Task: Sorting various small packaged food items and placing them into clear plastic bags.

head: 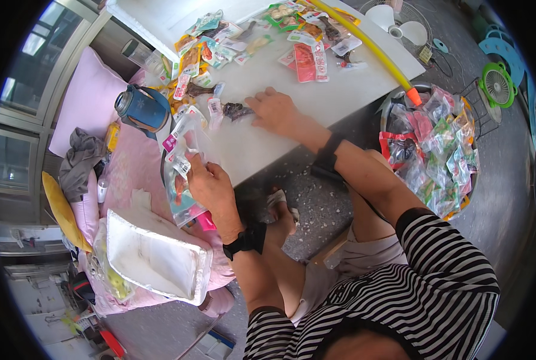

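Note:
My left hand (210,182) holds the edge of a clear plastic bag (182,204) with small snack packets inside, at the near left side of the white table. My right hand (274,110) is spread low over the tabletop (261,148), its fingertips at the end of a dark vacuum-packed snack (237,111); whether it grips the packet I cannot tell. A small whitish packet (215,113) lies just left of that one. Another dark packet (200,90) lies farther back. Red and white packets (311,62) lie beyond my right hand.
Piled packets (214,45) cover the table's back left. A yellow tube (367,42) with an orange end crosses its right corner. A large basin of packets (443,148) stands at right, near a green fan (497,84). At left are a blue flask (144,108) and a white foam box (160,256).

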### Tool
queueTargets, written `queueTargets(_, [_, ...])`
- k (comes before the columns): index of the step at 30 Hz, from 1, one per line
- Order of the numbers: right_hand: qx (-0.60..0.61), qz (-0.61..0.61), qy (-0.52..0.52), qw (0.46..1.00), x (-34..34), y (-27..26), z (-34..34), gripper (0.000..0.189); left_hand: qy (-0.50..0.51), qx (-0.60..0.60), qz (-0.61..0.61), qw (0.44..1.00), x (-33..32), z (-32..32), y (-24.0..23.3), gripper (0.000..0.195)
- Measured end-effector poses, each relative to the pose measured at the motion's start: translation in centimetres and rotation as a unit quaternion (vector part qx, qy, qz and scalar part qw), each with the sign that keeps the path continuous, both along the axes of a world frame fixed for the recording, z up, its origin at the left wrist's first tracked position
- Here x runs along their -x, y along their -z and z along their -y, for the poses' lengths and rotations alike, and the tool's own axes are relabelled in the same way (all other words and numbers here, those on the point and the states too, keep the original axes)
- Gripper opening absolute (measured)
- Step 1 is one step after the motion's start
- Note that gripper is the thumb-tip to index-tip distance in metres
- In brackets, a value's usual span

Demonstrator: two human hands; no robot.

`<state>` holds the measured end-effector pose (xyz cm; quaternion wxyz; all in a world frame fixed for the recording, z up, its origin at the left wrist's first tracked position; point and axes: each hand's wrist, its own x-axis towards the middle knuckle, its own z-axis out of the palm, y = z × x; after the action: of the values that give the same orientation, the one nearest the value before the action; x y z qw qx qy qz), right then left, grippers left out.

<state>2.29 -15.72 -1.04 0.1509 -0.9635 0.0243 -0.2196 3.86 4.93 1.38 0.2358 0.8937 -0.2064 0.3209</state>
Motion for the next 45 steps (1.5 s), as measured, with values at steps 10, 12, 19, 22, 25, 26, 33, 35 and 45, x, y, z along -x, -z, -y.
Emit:
queueTargets(10, [-0.443, 0.076, -0.029, 0.893, 4.2, -3.3, 2.7, 0.014, 0.028, 0.001, -0.038, 0.999, 0.1, 0.7, -0.3, 0.015])
queueTargets(12, [-0.564, -0.014, -0.023, 0.825, 6.1, -4.7, 3.4, 0.018, 0.020, -0.008, -0.051, 0.998, 0.3, 1.4, -0.4, 0.013])
queueTargets(19, [-0.592, -0.113, -0.098, 0.792, 9.4, -6.4, 3.5, 0.020, 0.019, -0.069, -0.091, 0.993, 1.1, 3.1, -0.3, 0.011])
queueTargets(22, [-0.547, -0.076, -0.116, 0.826, 9.5, -4.9, 3.2, 0.021, 0.026, -0.065, -0.093, 0.993, 1.1, 3.5, 0.1, 0.010])
queueTargets(25, [-0.473, -0.047, -0.142, 0.868, 9.8, -4.4, 2.6, 0.021, 0.020, -0.053, -0.067, 0.996, 1.0, 3.7, 0.5, 0.009])
queueTargets(26, [-0.429, -0.049, -0.147, 0.890, 9.9, -4.5, 2.4, 0.021, 0.018, -0.053, -0.067, 0.996, 1.0, 3.6, 0.6, 0.009])
queueTargets(33, [-0.524, -0.224, -0.073, 0.819, 8.6, -3.5, 2.8, 0.026, 0.106, -0.042, -0.030, 0.993, 2.9, 5.1, -0.3, 0.015])
queueTargets(35, [-0.597, -0.213, -0.059, 0.771, 7.7, -3.1, 2.3, 0.016, 0.150, -0.030, -0.037, 0.987, 3.6, 5.5, 0.0, 0.022])
queueTargets(45, [-0.726, -0.128, -0.086, 0.670, 6.8, -0.8, 0.3, 0.025, 0.194, 0.016, -0.085, 0.977, 3.3, 5.6, 0.6, 0.027])
